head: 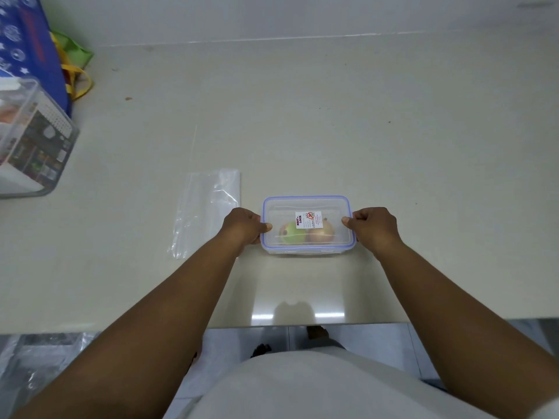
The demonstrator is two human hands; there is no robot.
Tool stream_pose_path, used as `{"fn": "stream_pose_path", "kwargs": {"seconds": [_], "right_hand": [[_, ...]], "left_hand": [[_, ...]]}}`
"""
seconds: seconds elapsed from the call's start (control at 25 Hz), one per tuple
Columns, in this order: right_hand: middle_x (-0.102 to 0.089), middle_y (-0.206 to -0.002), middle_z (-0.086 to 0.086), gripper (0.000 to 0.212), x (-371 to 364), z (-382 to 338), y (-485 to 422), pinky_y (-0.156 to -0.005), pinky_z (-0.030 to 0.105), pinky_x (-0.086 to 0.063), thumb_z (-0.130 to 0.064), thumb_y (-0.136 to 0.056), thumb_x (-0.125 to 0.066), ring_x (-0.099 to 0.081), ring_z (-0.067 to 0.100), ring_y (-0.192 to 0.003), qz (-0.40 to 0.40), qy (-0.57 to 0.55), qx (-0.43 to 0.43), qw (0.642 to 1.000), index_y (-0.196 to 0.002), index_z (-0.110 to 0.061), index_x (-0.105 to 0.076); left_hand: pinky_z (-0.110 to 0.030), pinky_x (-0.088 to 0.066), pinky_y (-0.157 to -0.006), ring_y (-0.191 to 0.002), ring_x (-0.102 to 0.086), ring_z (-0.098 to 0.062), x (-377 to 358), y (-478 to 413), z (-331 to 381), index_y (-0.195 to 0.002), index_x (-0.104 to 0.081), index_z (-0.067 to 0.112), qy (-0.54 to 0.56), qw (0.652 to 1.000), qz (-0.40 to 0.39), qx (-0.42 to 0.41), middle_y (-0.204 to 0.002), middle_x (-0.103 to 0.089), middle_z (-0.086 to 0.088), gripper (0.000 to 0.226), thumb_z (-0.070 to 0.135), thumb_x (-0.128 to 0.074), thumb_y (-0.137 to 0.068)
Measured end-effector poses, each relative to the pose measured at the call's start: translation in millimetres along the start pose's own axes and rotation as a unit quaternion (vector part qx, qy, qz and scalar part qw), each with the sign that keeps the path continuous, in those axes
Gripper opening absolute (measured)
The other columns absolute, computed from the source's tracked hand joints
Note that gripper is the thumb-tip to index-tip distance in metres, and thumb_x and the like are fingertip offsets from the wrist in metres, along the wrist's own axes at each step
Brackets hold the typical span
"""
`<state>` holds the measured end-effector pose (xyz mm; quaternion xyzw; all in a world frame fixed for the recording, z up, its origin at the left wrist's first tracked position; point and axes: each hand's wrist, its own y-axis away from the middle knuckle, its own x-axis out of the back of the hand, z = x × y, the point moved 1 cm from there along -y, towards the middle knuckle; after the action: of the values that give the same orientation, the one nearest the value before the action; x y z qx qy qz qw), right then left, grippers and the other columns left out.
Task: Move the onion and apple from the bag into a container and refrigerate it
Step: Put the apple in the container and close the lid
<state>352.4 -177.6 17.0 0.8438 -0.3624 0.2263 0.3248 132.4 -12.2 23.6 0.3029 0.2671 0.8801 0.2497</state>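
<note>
Forearms reach over the counter [302, 116]: left hand [242, 226] and right hand [373, 226] clamp opposite ends of the lidded container [307, 204], likely to press the lid or lift; apple [289, 234] and onion [323, 232] lie inside, emptied bag [208, 207] alongside.

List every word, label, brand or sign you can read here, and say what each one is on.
"BEST & LOCK": sticker on the container lid, beside a red prohibition sign; its smaller print is too small to read.
Red lettering on the blue bag: too blurred to read.
Print on the packaging inside the clear bin: too small to read.
</note>
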Motion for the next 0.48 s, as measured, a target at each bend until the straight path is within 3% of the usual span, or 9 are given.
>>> {"fn": "stream_pose_path", "kwargs": {"seconds": [0.16,0.32,0.48], "right_hand": [[-0.073,-0.108,0.009,0.03,-10.4,-0.6,14.3,-0.082,0.025,-0.043,-0.032,-0.085,-0.068,-0.064,0.027,-0.104,0.059,0.022,0.009,0.998,-0.101,-0.007,-0.073],[-0.069,-0.093,0.018,0.034,-26.8,1.7,30.7,-0.074,0.035,-0.046,-0.032,-0.096,-0.048,-0.061,0.036,-0.092,0.108,0.113,0.057,0.986,-0.093,-0.004,-0.067],[-0.066,-0.119,0.017,0.042,-26.0,9.3,51.8,-0.087,0.034,-0.044,-0.04,-0.099,-0.042,-0.058,0.033,-0.112,0.135,0.06,0.04,0.988,-0.115,-0.005,-0.06]], "left_hand": [[-0.045,-0.057,-0.087,-0.091,-0.07,-0.035,-1.8,0.8,-8.1,-0.083,-0.064,0.002,0.018,1.0,-0.005,-0.025,-0.093,-0.07,-0.02,0.018,0.014,-0.077,-0.078],[-0.034,-0.051,-0.081,-0.084,-0.064,-0.028,-7.5,3.0,-24.1,-0.088,-0.066,0.006,-0.002,0.996,0.012,-0.083,-0.091,-0.068,-0.009,0.02,0.025,-0.07,-0.082],[-0.031,-0.042,-0.08,-0.083,-0.054,-0.019,-10.7,18.2,-39.5,-0.089,-0.06,0.02,-0.007,0.989,0.041,-0.145,-0.088,-0.06,0.003,0.015,0.035,-0.061,-0.088]]}}
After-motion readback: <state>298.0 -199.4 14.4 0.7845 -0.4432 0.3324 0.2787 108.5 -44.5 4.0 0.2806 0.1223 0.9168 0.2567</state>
